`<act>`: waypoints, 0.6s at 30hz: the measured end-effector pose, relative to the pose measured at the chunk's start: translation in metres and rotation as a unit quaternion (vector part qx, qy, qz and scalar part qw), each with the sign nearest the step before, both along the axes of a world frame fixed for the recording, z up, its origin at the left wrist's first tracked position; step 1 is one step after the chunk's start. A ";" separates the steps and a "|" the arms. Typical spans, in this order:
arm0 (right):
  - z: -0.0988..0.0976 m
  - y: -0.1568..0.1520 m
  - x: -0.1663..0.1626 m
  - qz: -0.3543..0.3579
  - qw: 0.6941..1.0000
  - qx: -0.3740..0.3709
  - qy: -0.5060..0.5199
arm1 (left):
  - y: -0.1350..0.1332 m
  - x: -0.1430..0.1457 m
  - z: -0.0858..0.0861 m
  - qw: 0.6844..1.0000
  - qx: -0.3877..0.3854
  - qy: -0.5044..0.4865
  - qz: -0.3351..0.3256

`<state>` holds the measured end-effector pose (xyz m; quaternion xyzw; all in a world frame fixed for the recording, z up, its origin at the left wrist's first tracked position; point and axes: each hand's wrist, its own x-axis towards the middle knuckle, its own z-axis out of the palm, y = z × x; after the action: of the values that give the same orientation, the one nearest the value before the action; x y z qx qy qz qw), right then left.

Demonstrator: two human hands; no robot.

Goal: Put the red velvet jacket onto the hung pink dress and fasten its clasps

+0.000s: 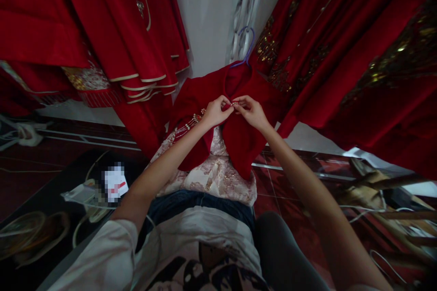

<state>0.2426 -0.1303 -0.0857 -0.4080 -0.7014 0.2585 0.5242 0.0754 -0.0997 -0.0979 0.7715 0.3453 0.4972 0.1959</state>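
A red jacket [239, 141] hangs on a purple hanger [246, 50] in front of me, over a pale embroidered skirt [211, 175]. My left hand [215, 111] and my right hand [250, 110] meet at the jacket's front opening near the collar. Both pinch a small fastening [234, 103] between fingertips. A beaded tassel [187, 125] hangs along the jacket's left side, just below my left wrist.
More red garments with gold trim hang at the left [102, 32] and the right [358, 63]. A white wall [208, 9] stands behind. A dark surface [51, 200] at the left holds cords and a small package [115, 184]. Wooden sticks and wires [385, 204] lie on the red tiled floor at the right.
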 end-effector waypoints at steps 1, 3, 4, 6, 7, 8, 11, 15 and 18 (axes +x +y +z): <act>0.000 0.000 0.000 -0.003 1.000 0.002 0.001 | -0.002 -0.001 0.003 1.000 0.019 0.018 -0.002; -0.001 0.001 0.001 -0.018 1.000 0.007 -0.001 | -0.006 -0.002 0.009 0.997 0.052 0.052 -0.002; -0.002 0.001 0.001 -0.030 1.000 0.010 -0.002 | -0.008 -0.003 0.010 0.996 0.063 0.066 0.000; -0.003 0.000 0.001 -0.051 0.999 0.015 -0.004 | -0.011 -0.004 0.013 0.993 0.072 0.089 0.005; -0.003 -0.001 0.001 -0.060 0.998 0.018 -0.004 | -0.012 -0.005 0.014 0.993 0.073 0.096 0.008; -0.004 -0.002 0.001 -0.067 0.998 0.020 -0.005 | -0.012 -0.005 0.014 0.992 0.070 0.100 0.011; -0.003 -0.005 0.002 -0.066 0.997 0.027 -0.008 | -0.011 -0.004 0.013 0.995 0.051 0.085 0.017; -0.001 -0.004 0.004 -0.060 0.998 0.029 -0.011 | -0.010 -0.004 0.014 0.996 0.042 0.077 0.016; 0.000 0.000 0.004 -0.050 0.999 0.018 -0.011 | -0.012 -0.004 0.016 0.994 0.052 0.096 0.011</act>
<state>0.2466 -0.1304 -0.0853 -0.4359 -0.6901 0.2151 0.5361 0.0718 -0.1116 -0.0818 0.8208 0.3445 0.4404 0.1164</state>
